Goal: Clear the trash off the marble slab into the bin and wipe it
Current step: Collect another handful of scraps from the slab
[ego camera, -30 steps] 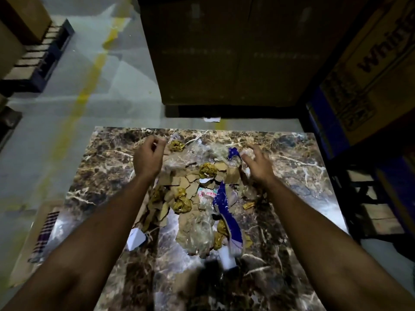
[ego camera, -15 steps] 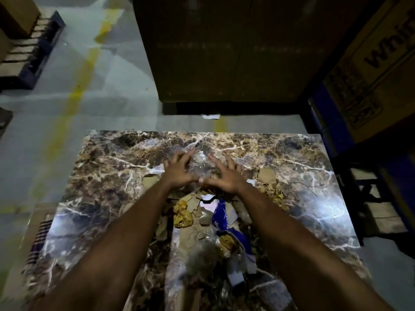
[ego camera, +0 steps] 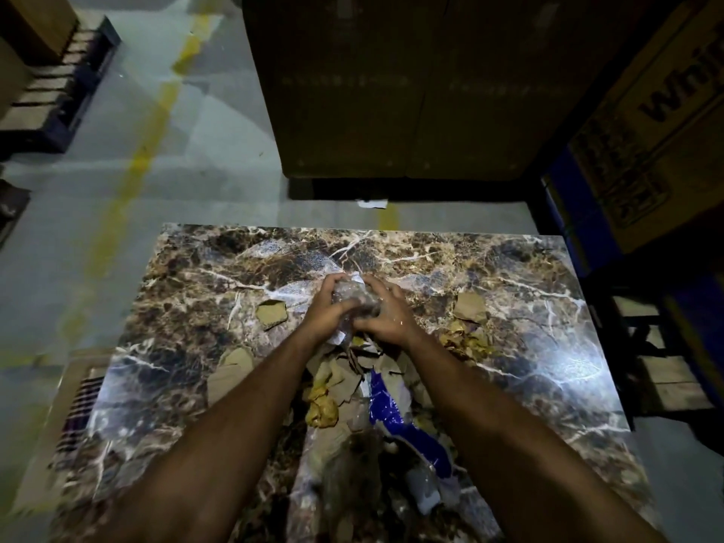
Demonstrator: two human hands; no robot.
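- Clear plastic wad (ego camera: pixel 354 303) was gripped between left hand (ego camera: pixel 327 313) and right hand (ego camera: pixel 386 317), fingers curled round it, above the marble slab (ego camera: pixel 529 346).
- Cardboard scraps (ego camera: pixel 271 313), blue wrapper (ego camera: pixel 407 425) remained on the slab.
- Bin not visible; binning and wiping judged pending.

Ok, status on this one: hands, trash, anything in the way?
Left hand and right hand gripping clear plastic wad. Cardboard scraps, blue wrapper on marble slab. Bin unseen.
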